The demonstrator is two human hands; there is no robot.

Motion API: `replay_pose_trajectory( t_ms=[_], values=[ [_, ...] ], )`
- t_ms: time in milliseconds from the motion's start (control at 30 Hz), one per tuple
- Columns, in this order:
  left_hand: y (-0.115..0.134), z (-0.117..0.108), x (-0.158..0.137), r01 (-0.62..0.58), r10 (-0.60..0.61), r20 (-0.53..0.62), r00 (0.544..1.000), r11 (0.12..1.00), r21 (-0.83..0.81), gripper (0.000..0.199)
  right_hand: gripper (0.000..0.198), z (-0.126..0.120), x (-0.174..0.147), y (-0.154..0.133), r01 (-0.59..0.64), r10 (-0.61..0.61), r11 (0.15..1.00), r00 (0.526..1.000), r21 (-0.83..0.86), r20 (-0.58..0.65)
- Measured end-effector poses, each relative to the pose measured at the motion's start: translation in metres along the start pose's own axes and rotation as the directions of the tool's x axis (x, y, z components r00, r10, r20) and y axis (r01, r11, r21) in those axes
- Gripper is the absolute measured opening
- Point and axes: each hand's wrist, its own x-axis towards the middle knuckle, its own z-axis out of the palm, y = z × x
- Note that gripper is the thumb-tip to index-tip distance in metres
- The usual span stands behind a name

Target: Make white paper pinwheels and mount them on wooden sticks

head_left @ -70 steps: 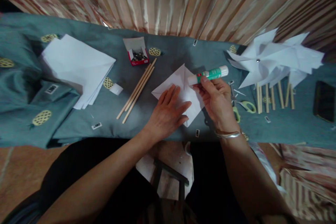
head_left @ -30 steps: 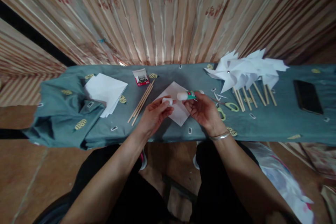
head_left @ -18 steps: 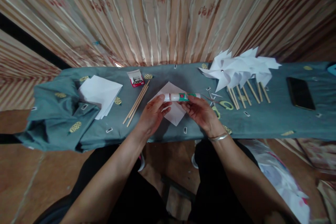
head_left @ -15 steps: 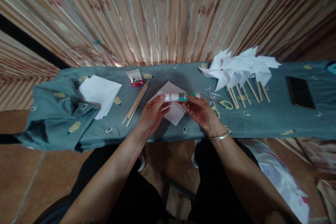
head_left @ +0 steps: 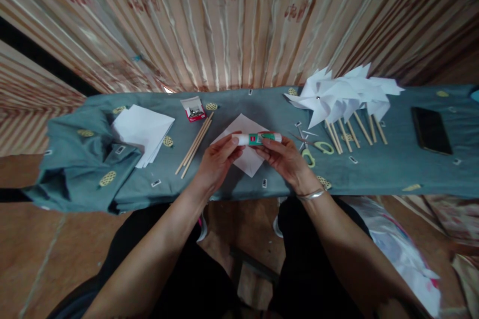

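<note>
Both hands (head_left: 217,157) (head_left: 286,159) pinch the glue stick (head_left: 256,138) over the paper (head_left: 245,159); press its cap squarely, fingers firm.

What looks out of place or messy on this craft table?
The teal tablecloth is bunched up and sagging over the table's left end instead of lying flat. Small paper offcuts lie scattered near the scissors. Otherwise nothing stands out: both hands hold the glue stick over the white paper square.
</note>
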Motion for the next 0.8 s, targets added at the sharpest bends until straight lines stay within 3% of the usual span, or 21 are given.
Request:
replay_pose_trajectory(
  t_ms=[167,367,500,600,700,800],
  values=[
    [-0.002,-0.001,-0.001,-0.021,0.021,0.005,1.000,1.000,0.015,0.037,0.027,0.003,0.000,0.004,-0.025,0.025,1.000,1.000,0.018,0.005],
    [0.003,-0.009,-0.002,-0.032,0.031,0.014,0.999,0.989,0.142,0.034,0.029,0.001,-0.002,0.006,-0.028,0.028,1.000,1.000,-0.006,0.008],
    [0.006,-0.010,-0.005,-0.112,0.106,0.040,0.994,0.969,0.220,0.039,0.029,0.003,-0.004,0.009,-0.031,0.033,0.998,0.998,-0.055,0.044],
    [0.008,-0.012,-0.006,-0.156,0.147,0.053,0.988,0.945,0.286,0.033,0.031,0.009,-0.004,0.013,-0.042,0.048,0.995,0.996,-0.086,0.072],
    [0.016,-0.025,-0.001,-0.189,0.210,-0.028,0.977,0.926,0.328,0.030,0.037,0.011,-0.002,0.014,-0.027,0.036,0.993,0.996,-0.111,0.079],
    [0.032,-0.054,0.009,-0.249,0.335,-0.181,0.925,0.891,0.380,0.034,0.040,0.007,0.000,0.009,0.012,-0.002,0.987,0.998,-0.161,0.059]
  ],
)
